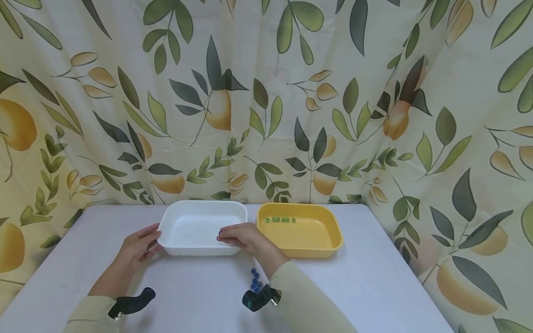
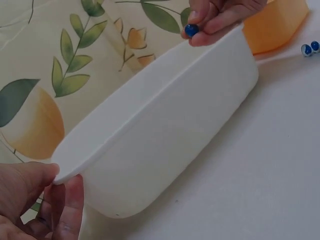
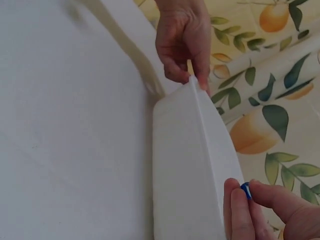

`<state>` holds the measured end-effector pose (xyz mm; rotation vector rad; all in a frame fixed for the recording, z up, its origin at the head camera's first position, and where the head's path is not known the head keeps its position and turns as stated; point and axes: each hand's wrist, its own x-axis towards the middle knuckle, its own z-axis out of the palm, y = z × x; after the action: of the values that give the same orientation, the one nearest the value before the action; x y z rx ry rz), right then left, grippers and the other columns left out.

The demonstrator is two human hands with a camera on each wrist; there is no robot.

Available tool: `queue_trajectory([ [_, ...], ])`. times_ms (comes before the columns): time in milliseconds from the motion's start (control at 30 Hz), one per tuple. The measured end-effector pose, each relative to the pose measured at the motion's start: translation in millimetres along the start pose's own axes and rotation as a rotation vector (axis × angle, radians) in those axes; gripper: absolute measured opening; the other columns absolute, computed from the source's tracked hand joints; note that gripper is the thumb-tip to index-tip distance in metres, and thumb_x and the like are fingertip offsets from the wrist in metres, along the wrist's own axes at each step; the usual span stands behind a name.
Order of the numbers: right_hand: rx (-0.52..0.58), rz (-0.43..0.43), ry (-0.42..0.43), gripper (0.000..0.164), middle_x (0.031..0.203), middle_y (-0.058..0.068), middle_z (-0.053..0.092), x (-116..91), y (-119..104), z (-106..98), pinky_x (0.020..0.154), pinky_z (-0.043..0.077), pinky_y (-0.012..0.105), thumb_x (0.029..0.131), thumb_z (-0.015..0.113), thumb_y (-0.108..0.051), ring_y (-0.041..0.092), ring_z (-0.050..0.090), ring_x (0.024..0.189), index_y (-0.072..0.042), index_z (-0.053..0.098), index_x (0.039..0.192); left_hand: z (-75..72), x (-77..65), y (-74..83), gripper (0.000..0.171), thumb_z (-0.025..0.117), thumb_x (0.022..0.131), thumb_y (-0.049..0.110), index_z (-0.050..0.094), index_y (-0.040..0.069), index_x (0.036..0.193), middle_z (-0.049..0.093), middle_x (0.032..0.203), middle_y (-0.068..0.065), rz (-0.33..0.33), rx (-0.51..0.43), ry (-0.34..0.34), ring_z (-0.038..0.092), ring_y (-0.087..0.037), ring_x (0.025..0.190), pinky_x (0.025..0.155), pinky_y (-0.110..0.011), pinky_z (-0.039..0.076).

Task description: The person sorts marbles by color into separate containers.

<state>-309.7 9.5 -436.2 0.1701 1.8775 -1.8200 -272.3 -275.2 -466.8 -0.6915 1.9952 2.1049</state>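
Note:
My left hand grips the left rim of a white tray, thumb on top and fingers beneath the edge. Over the tray's right front part, my right hand pinches a blue marble between thumb and fingertips. In the right wrist view the same blue marble shows between the fingertips, beside the tray's rim. A small group of blue marbles lies on the table in front, partly covered by the right wrist's strap.
A yellow tray stands just right of the white one, with several green marbles in a row inside. Both rest on a white-covered table. A curtain printed with leaves and fruit hangs behind the table.

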Motion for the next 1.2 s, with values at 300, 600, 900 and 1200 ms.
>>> queue_trajectory([
  [300, 0.049, 0.054, 0.054, 0.026, 0.094, 0.014, 0.075, 3.5, -3.8, 6.7, 0.079, 0.06, 0.025, 0.085, 0.074, -0.001, 0.025, 0.074, 0.091, 0.005, 0.07, 0.11, -7.1, -0.9, 6.7, 0.059, 0.064, 0.095, 0.011, 0.041, 0.007, 0.149, 0.061, 0.1, 0.01, -0.065, -0.076, -0.057, 0.062, -0.004, 0.08, 0.085, -0.026, 0.059],
  [600, 0.134, 0.121, 0.036, 0.029, 0.093, 0.015, 0.075, 6.7, -10.0, 6.2, 0.078, 0.06, 0.024, 0.088, 0.072, -0.002, 0.026, 0.073, 0.094, 0.006, 0.065, 0.115, -9.4, -3.4, 9.5, 0.061, 0.059, 0.097, 0.009, 0.033, 0.002, 0.151, 0.062, 0.086, 0.013, -0.058, -0.084, -0.086, 0.063, -0.005, 0.079, 0.083, -0.025, 0.06],
  [900, 0.188, 0.146, 0.018, 0.024, 0.09, 0.014, 0.075, 9.6, -10.9, 5.2, 0.078, 0.059, 0.023, 0.087, 0.071, 0.001, 0.027, 0.072, 0.099, 0.007, 0.068, 0.11, -4.8, -2.0, 6.6, 0.059, 0.058, 0.097, 0.009, 0.034, 0.001, 0.151, 0.061, 0.083, 0.014, -0.058, -0.067, -0.048, 0.062, -0.004, 0.076, 0.084, -0.026, 0.059],
  [1200, 0.274, 0.133, 0.03, 0.034, 0.094, 0.016, 0.075, 9.1, -9.4, 5.3, 0.08, 0.059, 0.024, 0.086, 0.072, 0.002, 0.028, 0.072, 0.099, 0.009, 0.065, 0.119, -4.7, -1.9, 6.0, 0.058, 0.06, 0.097, 0.012, 0.037, 0.003, 0.15, 0.062, 0.092, 0.009, -0.062, -0.055, -0.023, 0.063, -0.004, 0.076, 0.082, -0.025, 0.059],
])
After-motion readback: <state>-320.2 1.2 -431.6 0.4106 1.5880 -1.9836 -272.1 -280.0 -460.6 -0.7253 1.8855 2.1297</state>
